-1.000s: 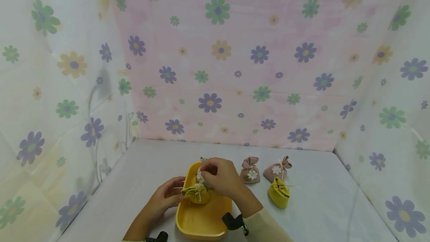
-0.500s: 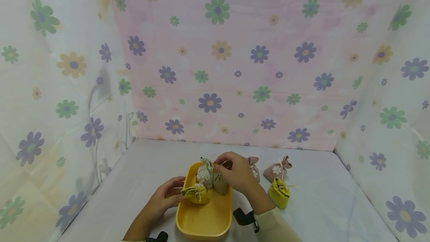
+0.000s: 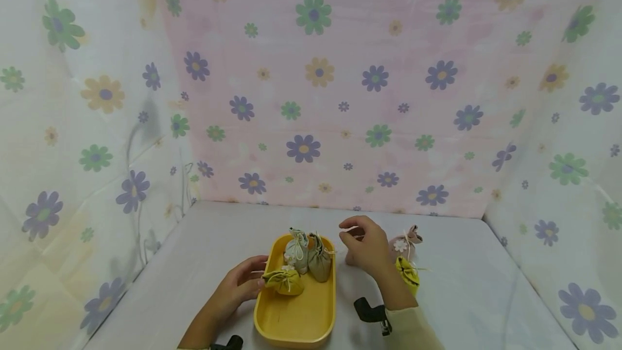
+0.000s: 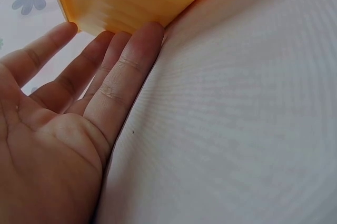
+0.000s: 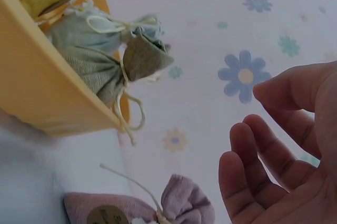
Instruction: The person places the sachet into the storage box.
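A yellow tray (image 3: 296, 320) holds three small drawstring pouches: a mustard-yellow pouch (image 3: 285, 283), a pale grey-blue pouch (image 3: 297, 255) and a grey-green pouch (image 3: 319, 261) by the right wall. My left hand (image 3: 232, 288) rests against the tray's left side; in the left wrist view its extended fingertips (image 4: 150, 34) touch the outer wall. Nothing is in my right hand (image 3: 371, 250), which hovers right of the tray with fingers loosely bent. A dusty-pink pouch (image 5: 105, 205) lies below it in the right wrist view, mostly hidden behind the hand in the head view.
Right of my right hand, a second pink pouch (image 3: 401, 246) with a white flower stands on the white table (image 3: 466, 285). In front of it is a yellow pouch (image 3: 409, 276), partly covered by the wrist. Flower-printed curtains (image 3: 335, 96) enclose the back and sides.
My right hand has let go of the grey-green pouch in the tray and moved right, over the nearer pink pouch. My left hand has stayed at the tray's side.
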`<move>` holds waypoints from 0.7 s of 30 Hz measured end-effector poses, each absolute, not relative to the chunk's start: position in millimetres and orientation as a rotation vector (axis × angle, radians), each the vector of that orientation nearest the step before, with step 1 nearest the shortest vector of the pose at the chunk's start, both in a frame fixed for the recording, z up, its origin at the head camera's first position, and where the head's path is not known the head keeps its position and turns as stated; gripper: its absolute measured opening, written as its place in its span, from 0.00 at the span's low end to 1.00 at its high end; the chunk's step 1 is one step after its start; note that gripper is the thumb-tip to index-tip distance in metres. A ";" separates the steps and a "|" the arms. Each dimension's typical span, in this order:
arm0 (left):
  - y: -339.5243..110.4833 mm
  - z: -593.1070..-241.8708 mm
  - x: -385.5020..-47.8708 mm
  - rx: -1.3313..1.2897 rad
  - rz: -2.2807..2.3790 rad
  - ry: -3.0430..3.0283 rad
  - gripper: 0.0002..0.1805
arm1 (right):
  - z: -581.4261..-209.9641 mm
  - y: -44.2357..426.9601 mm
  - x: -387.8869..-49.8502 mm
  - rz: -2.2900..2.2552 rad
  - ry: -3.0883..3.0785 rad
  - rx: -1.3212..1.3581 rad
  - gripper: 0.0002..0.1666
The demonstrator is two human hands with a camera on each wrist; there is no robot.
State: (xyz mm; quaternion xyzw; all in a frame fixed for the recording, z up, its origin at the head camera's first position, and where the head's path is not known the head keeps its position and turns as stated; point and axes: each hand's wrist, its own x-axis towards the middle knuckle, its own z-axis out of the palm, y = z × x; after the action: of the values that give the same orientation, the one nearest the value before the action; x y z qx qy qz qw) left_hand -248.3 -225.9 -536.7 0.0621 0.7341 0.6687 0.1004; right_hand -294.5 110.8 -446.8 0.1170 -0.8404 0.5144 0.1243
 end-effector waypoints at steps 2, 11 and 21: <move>-226.0 -537.6 -249.0 0.176 1.979 2.168 0.34 | -448.3 116.0 -294.1 1.516 -2.447 0.274 0.10; -225.3 -537.3 -250.7 0.157 1.987 2.159 0.34 | -453.2 130.7 -288.0 1.616 -2.394 0.067 0.10; -225.9 -536.4 -248.0 0.159 1.979 2.165 0.35 | -463.8 132.2 -292.9 1.542 -2.406 -0.060 0.19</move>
State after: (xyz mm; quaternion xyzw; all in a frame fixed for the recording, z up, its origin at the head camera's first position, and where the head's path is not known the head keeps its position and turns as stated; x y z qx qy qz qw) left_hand -248.0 -225.9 -536.4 0.0538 0.7333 0.6701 0.1018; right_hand -292.9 132.2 -463.8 -0.0209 -0.8334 0.5340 0.1411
